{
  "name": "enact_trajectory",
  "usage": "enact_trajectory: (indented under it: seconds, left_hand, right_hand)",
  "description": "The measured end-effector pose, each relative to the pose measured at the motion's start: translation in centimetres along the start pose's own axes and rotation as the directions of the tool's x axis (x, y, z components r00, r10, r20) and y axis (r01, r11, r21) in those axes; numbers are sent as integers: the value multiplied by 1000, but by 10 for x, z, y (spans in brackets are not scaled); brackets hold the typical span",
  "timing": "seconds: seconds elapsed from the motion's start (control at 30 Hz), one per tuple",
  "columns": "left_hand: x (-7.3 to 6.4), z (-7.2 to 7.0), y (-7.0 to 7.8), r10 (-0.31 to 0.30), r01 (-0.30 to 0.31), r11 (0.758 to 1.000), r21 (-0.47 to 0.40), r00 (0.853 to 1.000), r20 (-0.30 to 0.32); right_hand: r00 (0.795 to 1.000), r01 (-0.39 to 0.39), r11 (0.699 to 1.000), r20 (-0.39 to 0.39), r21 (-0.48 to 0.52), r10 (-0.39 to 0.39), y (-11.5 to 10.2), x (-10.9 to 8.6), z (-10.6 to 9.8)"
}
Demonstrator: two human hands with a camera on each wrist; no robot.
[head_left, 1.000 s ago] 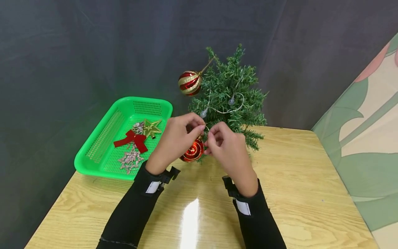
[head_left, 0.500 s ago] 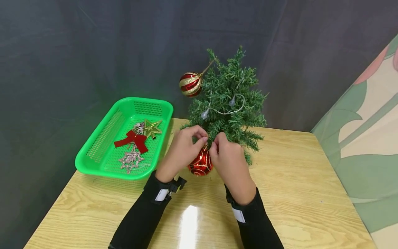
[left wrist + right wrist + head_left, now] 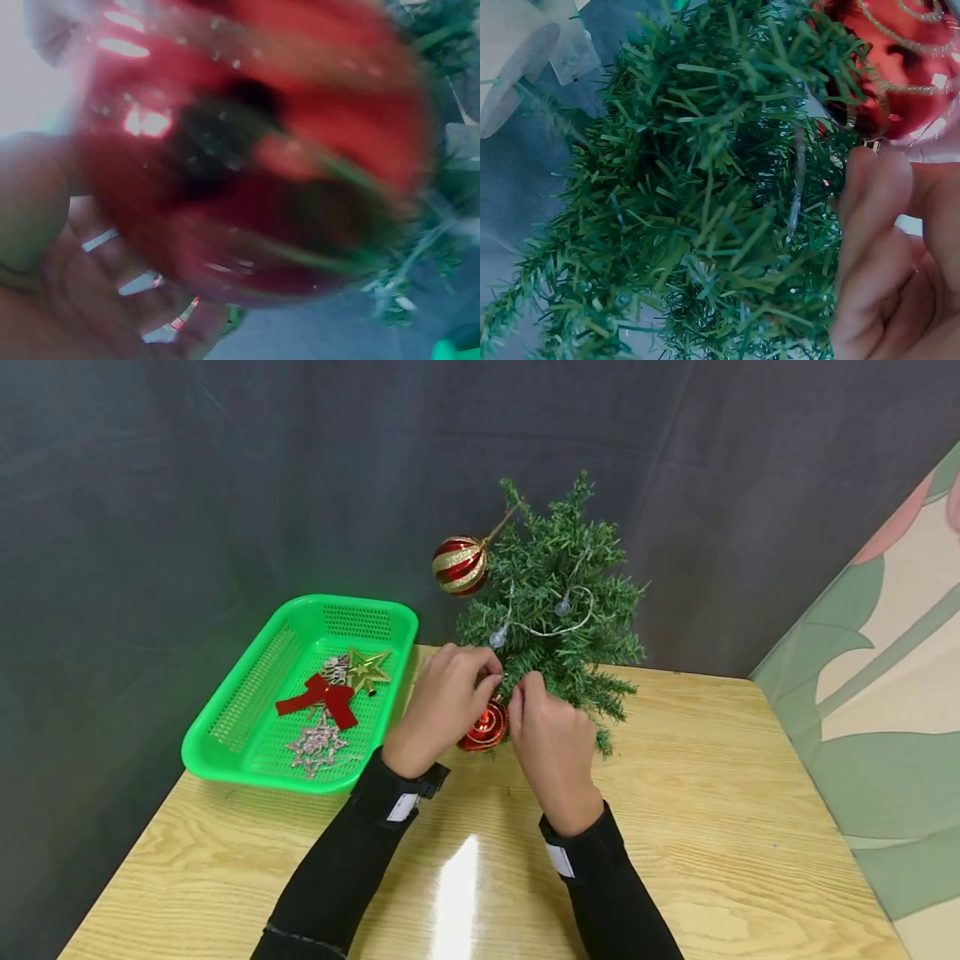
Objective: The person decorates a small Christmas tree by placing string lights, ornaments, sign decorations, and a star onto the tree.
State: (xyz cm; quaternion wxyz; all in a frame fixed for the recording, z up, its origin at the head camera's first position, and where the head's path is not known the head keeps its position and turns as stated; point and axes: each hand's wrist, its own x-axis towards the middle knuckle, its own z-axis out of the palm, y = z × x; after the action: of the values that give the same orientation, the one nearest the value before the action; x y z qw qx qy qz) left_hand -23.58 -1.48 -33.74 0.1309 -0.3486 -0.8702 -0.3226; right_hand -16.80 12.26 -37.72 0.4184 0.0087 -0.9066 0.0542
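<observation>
A shiny red Christmas bauble (image 3: pixel 483 728) with gold glitter swirls hangs low at the front of a small artificial Christmas tree (image 3: pixel 551 556). My left hand (image 3: pixel 446 706) pinches its thin hanging loop just above the cap. Blurred and large, the bauble (image 3: pixel 345 82) fills most of the left wrist view. Beside it my right hand (image 3: pixel 555 747) has thumb and forefinger pressed together at the tree's front, pinching a branch tip; the pinched spot is mostly hidden by the fingers. The right wrist view shows the right hand (image 3: pixel 889 262) against the green needles, right below the bauble's cap.
A red-and-gold striped bauble (image 3: pixel 460 565) hangs from an upper left branch. A clear light string (image 3: pixel 555 631) crosses the tree. Left on the wooden table (image 3: pixel 712 793), a green basket (image 3: pixel 217 714) holds a red bow (image 3: pixel 322 697), gold star (image 3: pixel 366 671) and silver snowflake (image 3: pixel 317 745).
Both hands and the red bauble first came down and towards me; then the left hand and bauble rose back up beside the tree. The right hand has shifted only slightly since.
</observation>
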Motion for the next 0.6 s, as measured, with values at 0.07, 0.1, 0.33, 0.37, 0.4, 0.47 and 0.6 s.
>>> enact_trajectory:
  seconds: [0.07,0.1,0.33,0.37,0.4,0.47,0.6]
  left_hand:
    - [5,-4,-1,-3,3,1000,-1,997,80]
    - [7,-5,-1,-7,8,1000,-5,993,116]
    - [16,-2,-11,33,-18,997,-70,976,214]
    - [17,-1,-13,45,-26,996,-90,975,218]
    - [17,-2,-15,58,-34,993,-113,974,221]
    - [14,-5,-21,71,-35,986,-164,973,222]
    - [-1,-15,-38,89,-46,964,-262,984,154]
  right_hand:
    - [1000,3,999,-4,-32,-3,0,-1,3]
    - [1000,3,999,-3,-47,-3,0,-1,4]
    - [999,-33,991,5,-128,34,1,-1,5]
    - [999,-39,991,4,-128,40,1,-1,5]
    - [999,-44,991,3,-126,45,0,0,5]
    - [999,-51,992,10,-113,52,0,0,4]
    - [997,-56,995,45,-83,60,0,-2,0]
